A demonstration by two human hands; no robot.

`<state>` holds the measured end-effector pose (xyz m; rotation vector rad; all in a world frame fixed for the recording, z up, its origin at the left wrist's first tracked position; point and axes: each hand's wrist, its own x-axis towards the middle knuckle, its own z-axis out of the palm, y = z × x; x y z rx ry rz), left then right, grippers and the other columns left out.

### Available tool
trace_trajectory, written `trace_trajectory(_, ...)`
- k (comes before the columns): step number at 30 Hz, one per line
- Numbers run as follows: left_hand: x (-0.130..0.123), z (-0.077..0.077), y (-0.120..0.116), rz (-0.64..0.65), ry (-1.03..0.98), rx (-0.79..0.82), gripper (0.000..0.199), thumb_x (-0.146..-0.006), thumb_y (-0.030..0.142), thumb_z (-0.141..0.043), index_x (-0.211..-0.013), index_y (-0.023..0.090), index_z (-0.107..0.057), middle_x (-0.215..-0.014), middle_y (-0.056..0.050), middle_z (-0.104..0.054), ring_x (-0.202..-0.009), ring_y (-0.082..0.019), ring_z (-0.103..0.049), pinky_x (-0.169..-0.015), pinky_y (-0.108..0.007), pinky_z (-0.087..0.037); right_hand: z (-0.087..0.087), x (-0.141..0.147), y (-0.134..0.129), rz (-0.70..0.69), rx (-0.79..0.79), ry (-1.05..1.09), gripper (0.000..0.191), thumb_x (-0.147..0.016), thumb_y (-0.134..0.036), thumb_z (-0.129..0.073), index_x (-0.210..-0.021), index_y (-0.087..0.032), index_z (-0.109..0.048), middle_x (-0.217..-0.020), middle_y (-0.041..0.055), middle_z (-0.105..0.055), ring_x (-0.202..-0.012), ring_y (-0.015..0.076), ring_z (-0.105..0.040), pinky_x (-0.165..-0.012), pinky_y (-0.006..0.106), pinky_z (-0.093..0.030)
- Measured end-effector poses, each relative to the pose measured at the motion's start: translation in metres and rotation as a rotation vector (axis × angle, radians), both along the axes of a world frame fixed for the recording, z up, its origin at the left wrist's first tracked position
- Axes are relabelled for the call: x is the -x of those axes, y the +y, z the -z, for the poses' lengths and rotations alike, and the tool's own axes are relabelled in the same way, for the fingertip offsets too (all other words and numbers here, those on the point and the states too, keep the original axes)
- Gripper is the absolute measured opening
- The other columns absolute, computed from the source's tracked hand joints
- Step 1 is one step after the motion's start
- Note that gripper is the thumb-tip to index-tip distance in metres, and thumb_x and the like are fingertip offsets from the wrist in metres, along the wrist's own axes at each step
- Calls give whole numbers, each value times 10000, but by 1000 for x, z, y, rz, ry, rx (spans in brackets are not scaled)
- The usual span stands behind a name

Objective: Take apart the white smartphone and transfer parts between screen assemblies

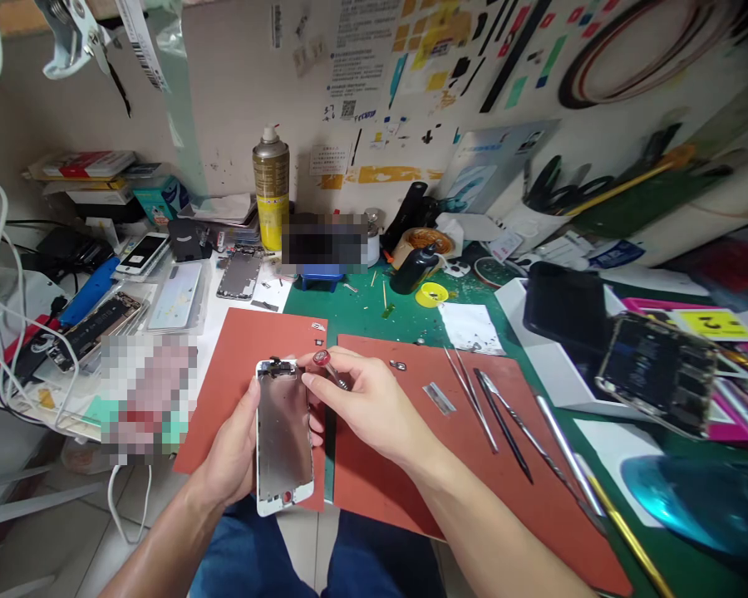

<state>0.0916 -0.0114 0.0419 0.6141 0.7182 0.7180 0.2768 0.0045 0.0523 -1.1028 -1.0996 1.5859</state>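
My left hand (pixel 235 442) is closed around a white-framed phone screen (pixel 285 440), held tilted above the front edge of the bench with its metal back facing me. A small black part (pixel 275 366) sits at the screen's top end. My right hand (pixel 374 397) grips a small screwdriver (pixel 322 360) with a red cap, its shaft slanting between the fingers. The thumb and forefinger meet at the screen's top right corner; whether they pinch a tiny part there is hidden. On the brown mat (pixel 374 465) lie a small metal part (pixel 399 365) and a metal strip (pixel 440 399).
Tweezers (pixel 474 403), a black pointed tool (pixel 504 428) and metal rods lie right of my right hand. A white box (pixel 511 316) holding phone parts stands farther right. A spray can (pixel 271 187) and a black bottle (pixel 415 267) stand behind. Phones and cables crowd the left.
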Motion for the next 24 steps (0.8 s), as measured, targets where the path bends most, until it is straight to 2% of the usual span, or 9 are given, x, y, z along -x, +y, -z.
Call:
trace_trajectory(2,1,1,0,15,2,-12,710,-1045,691,-368,-1276,117,-717,-1018,-163,-782,-798,-259,-736,-711,-344,-552,-1,0,0,-4,17,10,287,-914,-464,-741,-925,-191,-651,-836,-6,-587,-484,189,-662,-446,384,-588)
trace_trajectory(5,1,2,0,6,-11,-18,697,-1047,684,-373,-1292,123,-706,-1045,-166,-778,-910,-277,-739,-740,-337,-553,-1,0,1,-23,21,31,273,-920,-451,-732,-944,-196,-637,-760,-33,-570,-472,192,-660,-451,372,-580)
trace_trajectory(8,1,3,1,18,-28,-2,695,-1047,683,-371,-1267,120,-713,-1042,-172,-775,-921,-280,-740,-734,-333,-551,1,0,2,-36,31,57,265,-926,-437,-731,-953,-200,-616,-714,-49,-558,-476,193,-665,-454,358,-579)
trace_trajectory(18,3,5,1,8,-40,14,685,-1058,661,-350,-1214,110,-725,-1064,-177,-763,-936,-269,-734,-818,-347,-574,6,-2,3,-50,37,123,281,-930,-416,-766,-987,-205,-591,-736,-54,-559,-491,191,-678,-451,352,-588)
trace_trajectory(24,1,3,3,18,-76,17,691,-1057,661,-364,-1280,110,-715,-1059,-175,-773,-919,-269,-741,-815,-346,-572,5,-2,4,-39,40,137,299,-913,-426,-784,-957,-201,-592,-719,-55,-556,-468,194,-671,-433,354,-584)
